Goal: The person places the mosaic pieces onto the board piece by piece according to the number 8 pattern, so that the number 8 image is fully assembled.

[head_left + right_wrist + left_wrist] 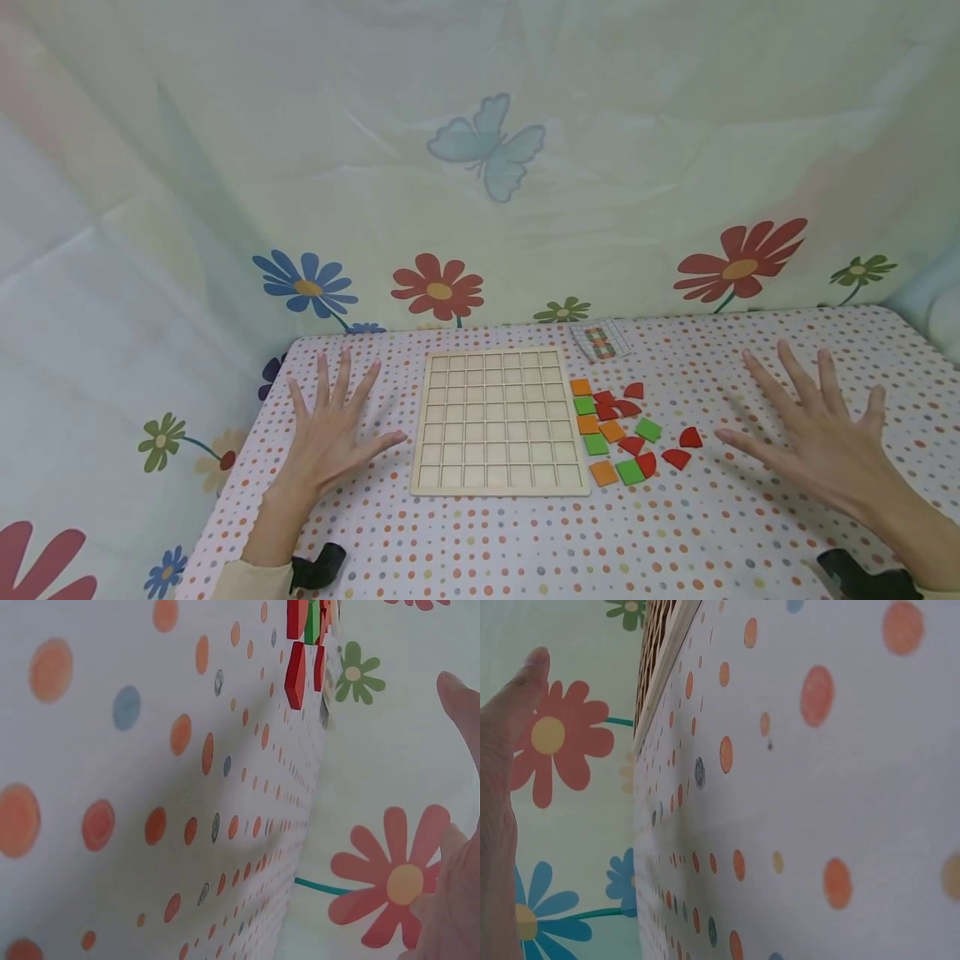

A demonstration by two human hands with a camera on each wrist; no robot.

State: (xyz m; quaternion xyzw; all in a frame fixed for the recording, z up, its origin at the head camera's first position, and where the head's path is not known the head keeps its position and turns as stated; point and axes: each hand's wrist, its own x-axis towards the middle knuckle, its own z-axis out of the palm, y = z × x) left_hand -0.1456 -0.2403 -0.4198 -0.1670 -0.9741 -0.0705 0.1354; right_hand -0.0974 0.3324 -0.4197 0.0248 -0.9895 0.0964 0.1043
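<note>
In the head view my left hand point(330, 435) is spread above the dotted tablecloth, left of a pale wooden grid board point(500, 425), its thumb pointing toward the board's edge. My right hand point(825, 442) is spread too, over the cloth at the right, holding nothing. Between the board and that hand lie loose flat pieces: orange squares point(603, 473), green squares point(631, 472) and red quarter-round pieces point(677, 458). The board's square cells hold no pieces. The left wrist view catches part of the left hand point(499, 750); the right wrist view shows part of the right hand point(457, 877).
A small printed card point(600, 340) with a coloured grid pattern lies behind the pieces, near the table's back edge. The dotted tablecloth point(465, 546) covers the table. A curtain point(615, 183) with flowers and a butterfly hangs behind and to the left.
</note>
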